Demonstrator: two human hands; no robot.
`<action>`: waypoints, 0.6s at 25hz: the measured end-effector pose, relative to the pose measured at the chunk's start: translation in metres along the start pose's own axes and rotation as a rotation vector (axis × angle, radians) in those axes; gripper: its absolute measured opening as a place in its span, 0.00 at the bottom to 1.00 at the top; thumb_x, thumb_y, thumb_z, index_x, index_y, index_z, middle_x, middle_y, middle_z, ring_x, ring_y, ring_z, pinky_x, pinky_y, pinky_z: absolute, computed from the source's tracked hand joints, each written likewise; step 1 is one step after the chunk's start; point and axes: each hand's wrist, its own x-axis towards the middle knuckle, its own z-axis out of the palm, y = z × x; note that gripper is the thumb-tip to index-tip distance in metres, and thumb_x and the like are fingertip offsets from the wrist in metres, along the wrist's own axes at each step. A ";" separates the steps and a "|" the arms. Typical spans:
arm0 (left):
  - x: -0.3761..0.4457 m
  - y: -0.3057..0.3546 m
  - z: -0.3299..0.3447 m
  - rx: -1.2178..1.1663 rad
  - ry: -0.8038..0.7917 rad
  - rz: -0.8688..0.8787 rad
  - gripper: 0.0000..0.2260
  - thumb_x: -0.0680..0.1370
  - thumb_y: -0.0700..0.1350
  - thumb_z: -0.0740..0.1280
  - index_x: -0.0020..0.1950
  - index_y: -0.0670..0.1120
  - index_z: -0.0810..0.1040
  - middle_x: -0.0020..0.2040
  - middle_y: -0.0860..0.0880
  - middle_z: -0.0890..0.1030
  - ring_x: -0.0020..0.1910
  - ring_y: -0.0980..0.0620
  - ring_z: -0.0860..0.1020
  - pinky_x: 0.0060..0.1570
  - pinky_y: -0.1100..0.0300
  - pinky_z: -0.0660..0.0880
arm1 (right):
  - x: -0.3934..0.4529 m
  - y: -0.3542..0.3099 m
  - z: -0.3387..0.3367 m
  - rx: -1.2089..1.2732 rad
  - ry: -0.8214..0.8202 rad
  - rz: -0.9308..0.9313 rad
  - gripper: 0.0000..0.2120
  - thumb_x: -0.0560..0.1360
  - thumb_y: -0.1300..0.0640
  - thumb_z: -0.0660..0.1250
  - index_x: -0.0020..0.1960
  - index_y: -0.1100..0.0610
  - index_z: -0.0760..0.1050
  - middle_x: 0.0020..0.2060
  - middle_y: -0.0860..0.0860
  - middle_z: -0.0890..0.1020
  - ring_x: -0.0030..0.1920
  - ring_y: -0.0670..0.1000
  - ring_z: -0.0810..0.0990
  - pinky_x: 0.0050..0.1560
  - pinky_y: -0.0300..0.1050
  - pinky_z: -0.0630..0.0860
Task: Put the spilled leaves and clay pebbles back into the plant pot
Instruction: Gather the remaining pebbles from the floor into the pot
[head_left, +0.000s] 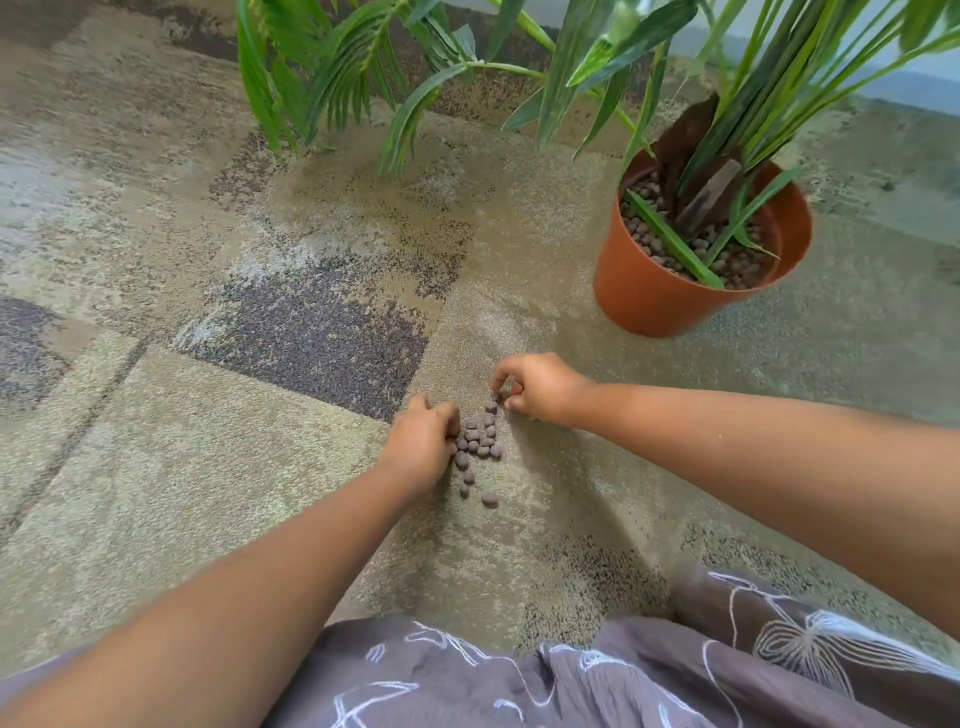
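Observation:
Several brown clay pebbles lie in a small heap on the carpet in front of me. My left hand rests on the heap's left side, fingers curled against the pebbles. My right hand is at the heap's far right end, fingertips pinched together on a pebble. An orange plant pot stands at the right, farther away, filled with pebbles, with a long green leaf lying across them and a palm stem rising from it.
Green palm fronds hang over the carpet at the top. My lap in grey patterned cloth fills the bottom edge. A grey wall base runs behind the pot.

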 end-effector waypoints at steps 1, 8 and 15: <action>0.005 0.000 -0.003 -0.013 -0.052 -0.009 0.05 0.74 0.37 0.65 0.47 0.46 0.74 0.52 0.45 0.69 0.45 0.48 0.73 0.49 0.57 0.74 | 0.001 -0.002 0.002 -0.001 -0.006 0.002 0.10 0.75 0.64 0.66 0.55 0.54 0.76 0.39 0.48 0.73 0.40 0.49 0.75 0.41 0.41 0.74; 0.020 -0.005 -0.015 -0.044 -0.242 0.003 0.07 0.73 0.39 0.67 0.42 0.48 0.71 0.48 0.47 0.66 0.35 0.57 0.66 0.45 0.62 0.67 | 0.011 -0.010 0.004 0.073 -0.021 0.098 0.05 0.74 0.64 0.67 0.49 0.59 0.77 0.39 0.50 0.76 0.38 0.49 0.78 0.35 0.39 0.79; 0.014 -0.007 -0.019 -0.373 -0.238 -0.085 0.11 0.73 0.35 0.66 0.36 0.47 0.69 0.38 0.50 0.74 0.35 0.56 0.73 0.38 0.61 0.76 | 0.006 -0.005 -0.004 0.143 -0.012 0.147 0.03 0.73 0.66 0.68 0.45 0.59 0.76 0.39 0.51 0.77 0.41 0.50 0.80 0.35 0.39 0.80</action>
